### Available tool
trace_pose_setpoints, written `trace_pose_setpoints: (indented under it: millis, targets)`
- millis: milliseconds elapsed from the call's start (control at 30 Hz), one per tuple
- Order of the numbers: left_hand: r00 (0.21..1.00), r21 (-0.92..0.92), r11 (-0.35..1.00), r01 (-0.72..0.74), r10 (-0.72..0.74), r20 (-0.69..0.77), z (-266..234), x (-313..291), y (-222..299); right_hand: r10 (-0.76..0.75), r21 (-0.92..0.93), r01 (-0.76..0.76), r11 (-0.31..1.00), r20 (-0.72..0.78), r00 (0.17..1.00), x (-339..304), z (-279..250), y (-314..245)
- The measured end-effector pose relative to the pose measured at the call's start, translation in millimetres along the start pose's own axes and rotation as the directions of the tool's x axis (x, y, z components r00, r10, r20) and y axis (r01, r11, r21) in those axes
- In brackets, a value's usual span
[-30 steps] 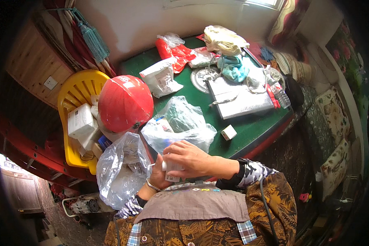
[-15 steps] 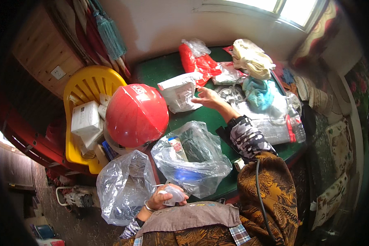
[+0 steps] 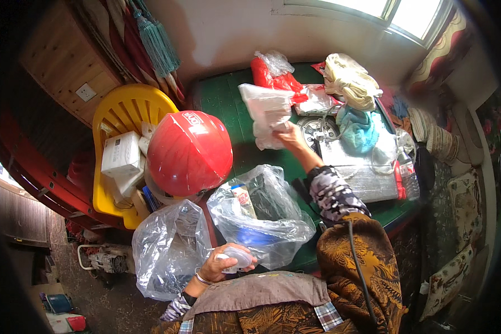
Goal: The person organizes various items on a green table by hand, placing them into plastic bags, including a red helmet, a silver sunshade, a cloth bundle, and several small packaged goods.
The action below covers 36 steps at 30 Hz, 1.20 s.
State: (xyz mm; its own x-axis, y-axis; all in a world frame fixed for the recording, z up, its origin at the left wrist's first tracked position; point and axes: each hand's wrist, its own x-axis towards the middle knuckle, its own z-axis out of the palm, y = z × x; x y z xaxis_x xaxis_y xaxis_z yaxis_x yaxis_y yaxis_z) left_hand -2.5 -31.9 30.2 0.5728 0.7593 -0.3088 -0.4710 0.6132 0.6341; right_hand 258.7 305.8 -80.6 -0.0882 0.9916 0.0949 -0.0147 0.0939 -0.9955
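At the lower middle of the frame, the left hand (image 3: 212, 266) has its grip curled around a pale rounded container (image 3: 238, 259); its smooth shape could slip out if those fingers slacken while attention is on the other side. At the upper middle, the right hand (image 3: 288, 134) has its grip narrowed on the lower right part of a white plastic package (image 3: 266, 106); whether that is clear of the green bench (image 3: 216, 92) I cannot tell. Pinched on one side, it may twist, or its thin film tear. Swung left, it might knock the red helmet (image 3: 190, 153); drawn low, it could snag the open clear bag (image 3: 261, 206) at the centre
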Motion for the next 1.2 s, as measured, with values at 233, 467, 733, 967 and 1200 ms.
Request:
trace_pose_setpoints:
  millis: [233, 467, 733, 967, 1200]
  targets:
    - [0.998, 0.052, 0.999, -0.005, 0.001, 0.067, 10.6, -10.0, -1.0, -0.021, -0.164, 0.021, 0.986, -0.002, 1.0, -87.7, -63.9, -110.3]
    - [0.992, 0.204, 0.978, -0.044, 0.019, 0.121, 32.4, -28.9, 5.9, -0.491, -0.643, 0.526, 0.557, 0.256, 0.832, -172.5, -71.5, -106.4]
    - [0.987, 0.134, 0.982, -0.133, 0.119, 0.11, 7.2, -65.1, -17.2, 0.163, 0.34, -0.271, 0.9, 0.315, 0.935, -248.4, 42.9, -163.6]
    - [0.91, 0.194, 0.894, -0.404, 0.415, -0.021, 7.4, -84.0, -17.4, 0.058, 0.107, -0.13, 0.986, 0.506, 0.86, -285.4, 85.7, -173.5]
    - [0.705, 0.662, 0.591, -0.461, 0.697, -0.132, -16.7, -96.6, -32.5, -0.411, -0.047, 0.548, 0.835, 0.61, 0.678, -291.7, 124.1, -197.4]
